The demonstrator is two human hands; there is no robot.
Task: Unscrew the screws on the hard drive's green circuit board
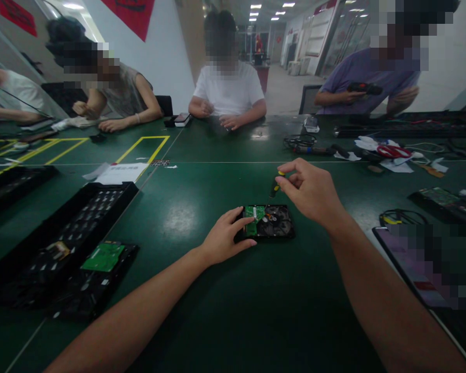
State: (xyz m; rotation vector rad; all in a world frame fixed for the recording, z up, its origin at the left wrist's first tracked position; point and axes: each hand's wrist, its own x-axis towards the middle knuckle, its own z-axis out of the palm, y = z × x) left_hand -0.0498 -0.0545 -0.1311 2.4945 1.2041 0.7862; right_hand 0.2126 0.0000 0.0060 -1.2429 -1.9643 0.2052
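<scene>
A black hard drive (279,221) with a green circuit board (255,211) lies flat on the green table. My left hand (228,237) rests on its left end, fingers spread, with fingertips touching the board and the near edge. Above the drive's far right corner, my right hand (312,189) pinches the yellow top of a small black-and-yellow screwdriver (276,185). The screwdriver stands nearly upright, its lower end just behind the drive. Whether its tip touches anything I cannot tell.
At left lie a long black tray (97,207) and another hard drive (103,280). Right of my forearm sits a tablet-like screen (407,264). Cables and a tool (310,149) lie beyond my right hand. Several people sit across the table; one holds a power tool (365,88).
</scene>
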